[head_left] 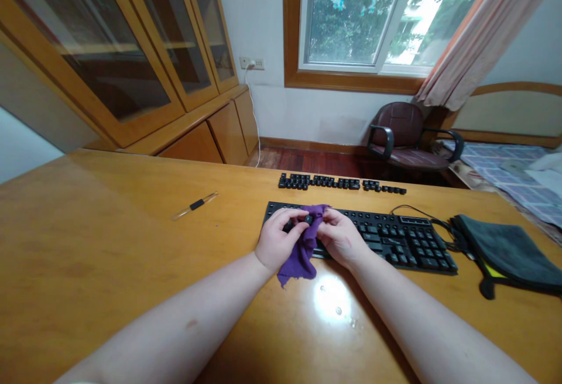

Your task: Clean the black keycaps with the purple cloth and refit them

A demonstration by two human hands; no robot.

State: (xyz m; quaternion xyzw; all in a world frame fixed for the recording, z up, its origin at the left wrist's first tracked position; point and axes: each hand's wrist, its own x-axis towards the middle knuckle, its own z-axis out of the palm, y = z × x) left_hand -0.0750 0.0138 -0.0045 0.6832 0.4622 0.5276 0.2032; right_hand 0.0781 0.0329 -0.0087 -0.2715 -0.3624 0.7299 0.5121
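- The left forearm is extended from eight o'clock, and the left hand (pixel 278 237) is held over the keyboard's (pixel 395 242) near-left part, its fingers bent toward two o'clock.
- The left thumb and forefinger are brought together, and a small black keycap (pixel 309 219) is pinched between their tips, against the purple cloth (pixel 301 260).
- The right forearm is extended from four o'clock, and the right hand (pixel 341 236) is turned toward ten o'clock with its fingers curled.
- The cloth is clamped in the right fingers; their tips are partly hidden by its folds.
- The cloth is draped between both hands, its loose end hung toward six o'clock.
- Beyond the hands, from twelve to two o'clock, loose keycaps (pixel 300 184) are lined up along the far edge of the desk (pixel 132 243).
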